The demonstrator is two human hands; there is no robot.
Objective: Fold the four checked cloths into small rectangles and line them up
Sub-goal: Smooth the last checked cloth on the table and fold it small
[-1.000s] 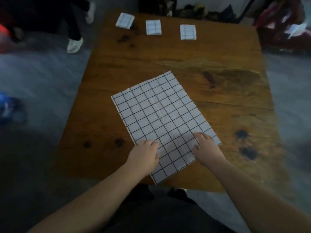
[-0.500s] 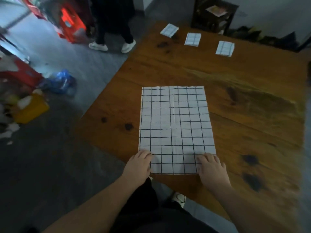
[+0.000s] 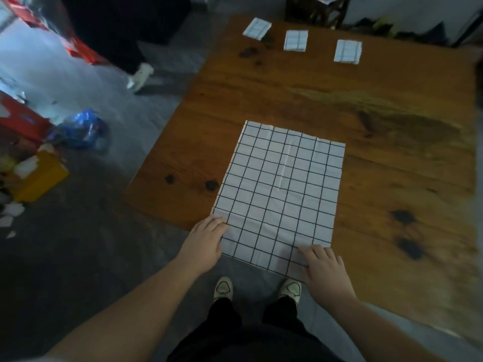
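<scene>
Off the table's left edge the floor holds a yellow box (image 3: 39, 176), a blue plastic bag (image 3: 81, 129) and a bystander's white shoe (image 3: 139, 75), none of which bear on the work. At the near edge of the wooden table (image 3: 392, 100), the left hand (image 3: 206, 241) has its fingers laid over the near left corner of the open checked cloth (image 3: 279, 194). The thumb is hidden, so I cannot tell whether the corner is pinched or only pressed. The cloth lies spread flat as a tall rectangle with a faint crease up its middle, its near edge hanging a little past the table's lip. The right hand (image 3: 325, 270) rests on the near right corner with the fingers fairly straight on top. Its thumb is also out of sight, so that hold is just as uncertain. Along the far edge sit the three finished pieces: the left folded cloth (image 3: 256, 28), the middle folded cloth (image 3: 295, 40) and the right folded cloth (image 3: 348, 51), spaced apart, the leftmost turned slightly askew. Judging by this, three of four are done and the last is squared up for its first fold. The next move likely calls for pinching both near corners, lifting them together and carrying them to meet the far corners evenly, then creasing.
</scene>
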